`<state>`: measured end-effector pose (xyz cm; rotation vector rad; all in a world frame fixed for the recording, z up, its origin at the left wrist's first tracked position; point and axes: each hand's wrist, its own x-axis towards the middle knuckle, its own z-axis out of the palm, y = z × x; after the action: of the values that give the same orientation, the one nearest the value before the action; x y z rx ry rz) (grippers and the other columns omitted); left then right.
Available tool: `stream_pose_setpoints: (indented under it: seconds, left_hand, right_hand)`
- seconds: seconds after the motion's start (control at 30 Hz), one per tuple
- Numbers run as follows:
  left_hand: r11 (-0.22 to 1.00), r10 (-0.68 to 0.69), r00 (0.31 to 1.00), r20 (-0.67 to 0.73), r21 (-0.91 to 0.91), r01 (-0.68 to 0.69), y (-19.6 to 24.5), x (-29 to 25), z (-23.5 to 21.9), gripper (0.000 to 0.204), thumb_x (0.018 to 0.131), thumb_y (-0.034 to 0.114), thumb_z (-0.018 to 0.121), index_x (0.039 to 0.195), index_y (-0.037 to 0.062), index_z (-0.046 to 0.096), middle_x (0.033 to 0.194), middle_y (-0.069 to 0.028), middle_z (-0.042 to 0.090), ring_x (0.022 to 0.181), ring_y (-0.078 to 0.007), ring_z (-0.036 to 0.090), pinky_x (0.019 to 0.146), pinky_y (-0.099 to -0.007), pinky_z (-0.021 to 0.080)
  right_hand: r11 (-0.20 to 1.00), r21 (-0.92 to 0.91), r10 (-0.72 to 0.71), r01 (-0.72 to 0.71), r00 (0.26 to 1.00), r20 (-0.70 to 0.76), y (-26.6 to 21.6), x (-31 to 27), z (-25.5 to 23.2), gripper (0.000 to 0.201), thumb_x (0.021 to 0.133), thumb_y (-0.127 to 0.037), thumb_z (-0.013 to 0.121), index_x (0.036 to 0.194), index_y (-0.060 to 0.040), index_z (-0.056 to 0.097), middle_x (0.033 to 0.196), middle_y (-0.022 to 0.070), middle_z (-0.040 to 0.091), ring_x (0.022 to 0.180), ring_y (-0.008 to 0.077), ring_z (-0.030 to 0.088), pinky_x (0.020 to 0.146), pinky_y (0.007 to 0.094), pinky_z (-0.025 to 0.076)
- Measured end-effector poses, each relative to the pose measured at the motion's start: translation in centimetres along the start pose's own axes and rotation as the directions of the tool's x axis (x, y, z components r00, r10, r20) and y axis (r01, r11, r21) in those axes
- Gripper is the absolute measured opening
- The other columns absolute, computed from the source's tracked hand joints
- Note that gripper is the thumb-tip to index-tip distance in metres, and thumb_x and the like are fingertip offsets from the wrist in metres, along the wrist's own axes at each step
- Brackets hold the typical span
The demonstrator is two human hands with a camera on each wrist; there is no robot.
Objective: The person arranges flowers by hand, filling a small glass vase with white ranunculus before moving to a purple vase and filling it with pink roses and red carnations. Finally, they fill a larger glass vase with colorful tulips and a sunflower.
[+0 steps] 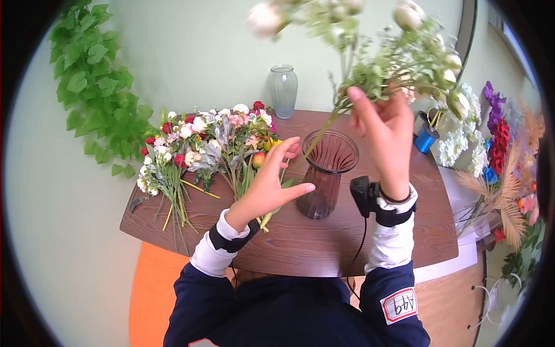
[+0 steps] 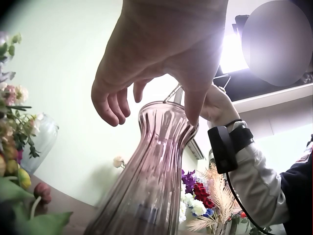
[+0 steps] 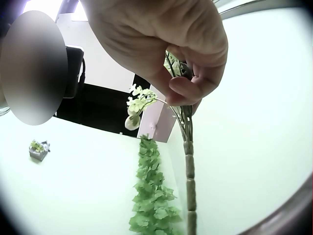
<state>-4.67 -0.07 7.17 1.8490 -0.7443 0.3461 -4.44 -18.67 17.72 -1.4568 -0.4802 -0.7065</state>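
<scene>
My right hand (image 1: pixel 388 127) pinches a spray of white flowers (image 1: pixel 407 58) by the upper stems, between thumb and fingers. In the right wrist view its thick jointed stem (image 3: pixel 190 176) runs down below the fingers. The stem slants toward the purple ribbed glass vase (image 1: pixel 318 196), its lower end overlapping the left side of the mouth in the head view. Just left of the vase is my left hand (image 1: pixel 263 182), fingers and thumb spread apart with nothing held. From the left wrist view, that hand (image 2: pixel 161 54) hovers around the level of the vase's rim.
Mixed flowers (image 1: pixel 202 139) lie in a pile on the left of the brown table (image 1: pixel 277 248). A clear glass vase (image 1: pixel 283 92) stands at the back. A blue spool (image 1: pixel 425 140) sits at the right edge, with more flowers (image 1: pixel 500 150) beyond. Green vines (image 1: pixel 87 87) hang at the left wall.
</scene>
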Motion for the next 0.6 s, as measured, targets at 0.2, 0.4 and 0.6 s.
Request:
stream_pose_setpoints:
  seconds: [0.2,0.4,0.6]
  left_hand:
    - [0.996,-0.067,0.994,0.082,-0.053,0.072,-0.9,0.4,2.2,0.101,0.069,0.03,0.079,0.141,0.0027,0.013,0.134,-0.0188,0.036,0.121,-0.0266,0.041,0.097,-0.0381,0.036]
    - [0.994,-0.032,0.999,0.034,-0.104,0.035,-1.1,1.5,3.2,0.104,0.07,0.029,0.079,0.141,0.0039,0.008,0.134,-0.0187,0.034,0.122,-0.0261,0.04,0.096,-0.037,0.036]
    - [0.981,-0.06,0.997,0.042,-0.184,0.066,-1.2,1.5,3.1,0.1,0.07,0.027,0.078,0.142,0.0055,0.011,0.134,-0.0177,0.037,0.121,-0.0257,0.042,0.096,-0.038,0.037]
  right_hand:
    - [0.994,-0.111,0.001,-0.011,0.996,-0.088,0.2,0.7,-3.2,0.031,0.083,-0.019,0.068,0.101,0.0009,0.053,0.061,-0.0006,0.055,0.049,0.0034,0.047,0.042,0.0165,0.031]
    - [0.966,-0.254,0.068,-0.045,0.994,0.084,4.7,-0.4,-2.7,0.028,0.082,-0.018,0.068,0.093,0.003,0.053,0.057,0.0011,0.054,0.05,0.005,0.05,0.043,0.0213,0.037]
    - [0.962,-0.267,0.105,-0.063,0.984,0.145,6.2,-1.8,-2.1,0.025,0.077,-0.013,0.071,0.087,0.0027,0.054,0.054,0.0034,0.053,0.05,0.0038,0.049,0.044,0.0214,0.038]
